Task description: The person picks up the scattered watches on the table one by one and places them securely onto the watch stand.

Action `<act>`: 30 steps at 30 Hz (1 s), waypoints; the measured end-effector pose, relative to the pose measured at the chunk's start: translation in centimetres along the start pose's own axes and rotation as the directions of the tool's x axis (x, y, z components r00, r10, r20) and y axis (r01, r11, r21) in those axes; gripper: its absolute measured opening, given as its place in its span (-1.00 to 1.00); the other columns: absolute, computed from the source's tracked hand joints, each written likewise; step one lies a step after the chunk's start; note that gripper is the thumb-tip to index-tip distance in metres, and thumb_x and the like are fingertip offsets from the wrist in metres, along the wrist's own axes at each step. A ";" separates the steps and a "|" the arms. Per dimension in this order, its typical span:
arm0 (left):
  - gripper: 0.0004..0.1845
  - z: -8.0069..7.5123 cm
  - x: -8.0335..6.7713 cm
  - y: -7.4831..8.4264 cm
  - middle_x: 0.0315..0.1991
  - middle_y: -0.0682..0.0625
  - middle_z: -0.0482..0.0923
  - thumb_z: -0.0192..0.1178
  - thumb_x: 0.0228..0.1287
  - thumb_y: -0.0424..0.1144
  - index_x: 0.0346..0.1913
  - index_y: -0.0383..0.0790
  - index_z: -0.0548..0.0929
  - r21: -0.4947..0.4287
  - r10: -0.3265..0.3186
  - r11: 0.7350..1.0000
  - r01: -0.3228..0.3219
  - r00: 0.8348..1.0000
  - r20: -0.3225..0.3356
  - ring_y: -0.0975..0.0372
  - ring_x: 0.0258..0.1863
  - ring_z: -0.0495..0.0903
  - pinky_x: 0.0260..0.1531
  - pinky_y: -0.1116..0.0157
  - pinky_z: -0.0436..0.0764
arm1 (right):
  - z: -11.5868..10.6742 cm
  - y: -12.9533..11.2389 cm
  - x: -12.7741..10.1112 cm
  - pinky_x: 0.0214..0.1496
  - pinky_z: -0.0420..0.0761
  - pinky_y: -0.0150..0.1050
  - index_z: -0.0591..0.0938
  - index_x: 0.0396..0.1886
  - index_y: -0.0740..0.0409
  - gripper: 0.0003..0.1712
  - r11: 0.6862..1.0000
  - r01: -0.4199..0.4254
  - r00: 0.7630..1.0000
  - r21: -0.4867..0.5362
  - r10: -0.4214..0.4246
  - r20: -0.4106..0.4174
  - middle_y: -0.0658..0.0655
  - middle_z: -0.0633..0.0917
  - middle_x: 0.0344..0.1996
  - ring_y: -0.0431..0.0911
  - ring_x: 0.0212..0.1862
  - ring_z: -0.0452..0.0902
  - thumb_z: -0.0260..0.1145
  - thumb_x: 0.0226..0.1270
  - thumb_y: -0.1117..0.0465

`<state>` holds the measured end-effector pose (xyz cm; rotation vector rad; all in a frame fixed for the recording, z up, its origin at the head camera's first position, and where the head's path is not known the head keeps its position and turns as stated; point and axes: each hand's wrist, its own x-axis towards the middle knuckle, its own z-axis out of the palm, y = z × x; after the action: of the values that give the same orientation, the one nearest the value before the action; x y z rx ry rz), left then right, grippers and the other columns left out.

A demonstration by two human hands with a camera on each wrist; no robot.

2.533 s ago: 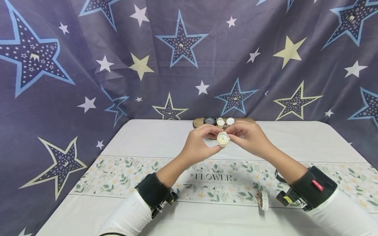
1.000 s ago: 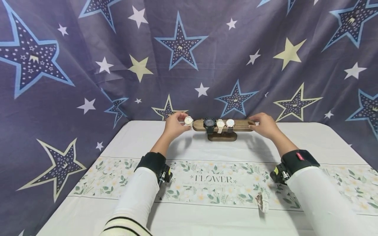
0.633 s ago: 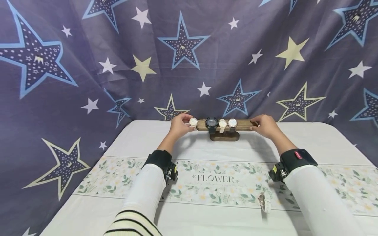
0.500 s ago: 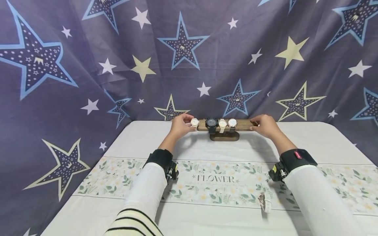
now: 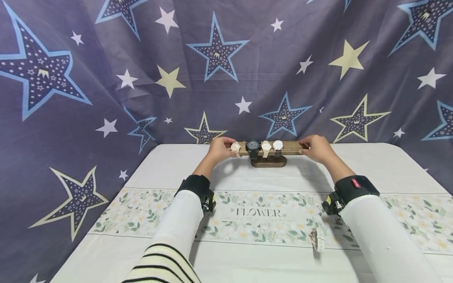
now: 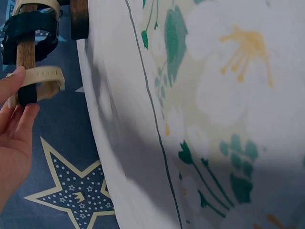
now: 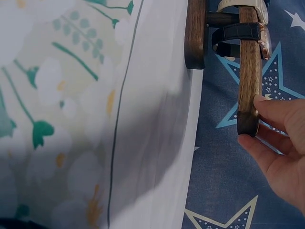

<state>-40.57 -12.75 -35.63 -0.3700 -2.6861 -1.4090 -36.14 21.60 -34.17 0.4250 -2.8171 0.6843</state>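
Note:
A wooden watch stand (image 5: pixel 293 147) stands at the back of the table, its bar raised on an oval base. My left hand (image 5: pixel 218 150) pinches a cream wristwatch (image 5: pixel 235 147) at the bar's left end. In the left wrist view, that watch's closed strap (image 6: pixel 45 75) loops round the bar's tip. My right hand (image 5: pixel 317 148) grips the bar's right end, with thumb and fingers on the wood in the right wrist view. Along the bar sit a chunky black watch (image 5: pixel 253 146), a second cream watch (image 5: pixel 266 146) and a white-faced watch (image 5: pixel 278 145) with a dark strap.
Another watch (image 5: pixel 317 241) with a pale strap lies on the white tablecloth (image 5: pixel 269 259), front right. A floral band marked FLOWER (image 5: pixel 258 212) crosses the cloth. Close behind the stand hangs a star-patterned curtain (image 5: pixel 247 70).
The cream watch, earlier held between both hands mid-table, went left and then rightward onto the bar's left end. My right hand left the watch and took hold of the bar's right end.

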 end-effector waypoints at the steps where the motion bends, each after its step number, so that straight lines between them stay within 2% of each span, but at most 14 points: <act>1: -0.51 -0.1 0.0 0.0 -0.07 -0.20 0.69 0.51 -0.05 -0.45 0.03 -0.36 0.66 0.004 0.003 1.000 -0.003 1.000 0.009 0.09 -0.04 0.67 -0.06 0.32 0.65 | 0.0 0.0 0.0 -0.02 0.51 0.14 0.60 0.05 0.48 -0.60 1.000 0.002 1.000 -0.002 -0.002 -0.001 0.43 0.65 -0.13 0.25 -0.12 0.54 0.34 0.28 0.31; 4: -0.50 -0.3 0.0 -0.1 -0.04 -0.21 0.68 0.49 0.01 -0.42 0.09 -0.36 0.65 0.020 0.014 1.000 -0.014 0.999 0.033 0.07 -0.01 0.66 -0.05 0.30 0.64 | -0.1 -0.1 0.0 -0.03 0.52 0.13 0.60 0.05 0.47 -0.60 1.000 0.003 1.000 -0.008 -0.003 0.001 0.42 0.65 -0.14 0.24 -0.12 0.54 0.34 0.29 0.31; 13: -0.47 -0.4 0.4 0.2 0.05 -0.24 0.62 0.46 0.07 -0.39 0.15 -0.38 0.60 0.082 0.100 0.991 -0.106 0.992 0.079 0.05 0.03 0.64 -0.01 0.33 0.62 | -0.2 -0.1 0.0 -0.01 0.52 0.14 0.61 0.02 0.50 -0.61 0.999 0.024 1.000 -0.041 -0.024 -0.003 0.44 0.64 -0.13 0.26 -0.11 0.54 0.35 0.26 0.33; 21: -0.46 -0.1 0.4 0.5 0.09 -0.18 0.61 0.46 0.11 -0.29 0.18 -0.32 0.60 0.125 0.094 0.987 -0.105 0.991 0.093 0.08 0.05 0.63 0.02 0.29 0.62 | -0.2 0.0 0.2 0.02 0.51 0.15 0.61 0.01 0.50 -0.62 0.998 0.020 1.000 -0.053 -0.020 0.001 0.43 0.65 -0.14 0.26 -0.10 0.54 0.35 0.26 0.32; 25: -0.46 0.0 0.4 0.4 0.10 -0.17 0.61 0.46 0.11 -0.27 0.18 -0.30 0.61 0.129 0.105 0.985 -0.118 0.989 0.100 0.07 0.05 0.63 0.03 0.25 0.61 | -0.1 0.0 0.1 0.02 0.51 0.14 0.62 0.01 0.49 -0.62 0.998 0.025 1.000 -0.058 -0.025 -0.007 0.43 0.65 -0.14 0.25 -0.10 0.54 0.35 0.26 0.33; 30: -0.45 0.2 0.4 0.5 0.14 -0.12 0.60 0.46 0.12 -0.23 0.20 -0.24 0.61 0.184 0.134 0.971 -0.153 0.985 0.113 0.06 0.07 0.61 0.06 0.23 0.59 | 0.0 0.1 0.0 -0.01 0.52 0.13 0.62 0.01 0.50 -0.62 0.997 0.044 0.999 -0.057 -0.045 -0.008 0.43 0.64 -0.16 0.24 -0.12 0.54 0.35 0.27 0.32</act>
<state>-40.79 -12.28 -35.30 -0.6185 -2.7781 -1.1089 -36.20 21.64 -34.19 0.4720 -2.8017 0.5948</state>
